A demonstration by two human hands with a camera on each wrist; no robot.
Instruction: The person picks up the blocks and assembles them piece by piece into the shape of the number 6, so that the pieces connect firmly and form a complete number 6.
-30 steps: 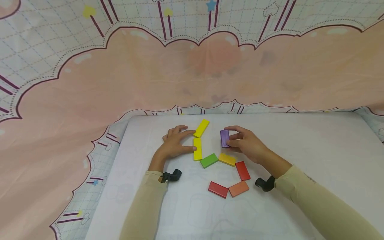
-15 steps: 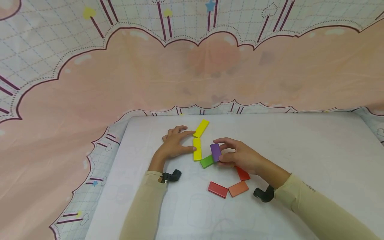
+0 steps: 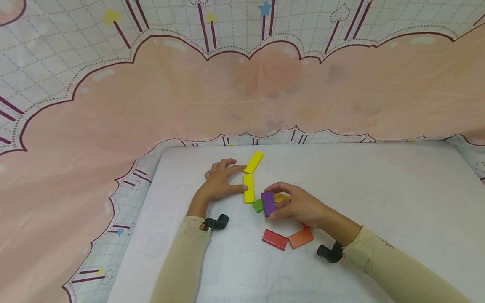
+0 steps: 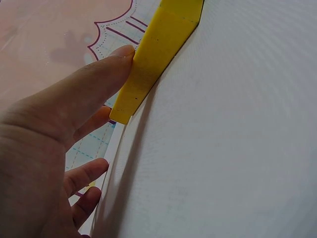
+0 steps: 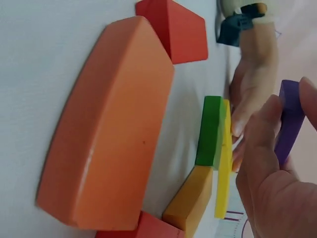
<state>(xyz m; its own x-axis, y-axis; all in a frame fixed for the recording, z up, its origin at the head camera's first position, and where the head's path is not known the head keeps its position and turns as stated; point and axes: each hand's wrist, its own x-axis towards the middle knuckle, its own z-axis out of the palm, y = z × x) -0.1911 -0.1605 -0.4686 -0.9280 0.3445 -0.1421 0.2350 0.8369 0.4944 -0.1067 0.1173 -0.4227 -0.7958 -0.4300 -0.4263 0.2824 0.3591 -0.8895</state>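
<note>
My right hand pinches a purple block between thumb and fingers, above the row of blocks. Part of the green block and the amber block is hidden behind it. My left hand rests beside two yellow blocks, fingers spread. Its thumb touches the side of the near yellow block, and the index fingertip reaches the far yellow block. In the right wrist view, the purple block appears held off the table.
Nearer the person lie an orange block and a dark red block. Another red block is mostly covered by my right hand. All rest on a white table, with a patterned cloth behind.
My right hand has carried the purple block leftward and toward the person, from behind the amber block to over the green one. The left hand has stayed in place.
</note>
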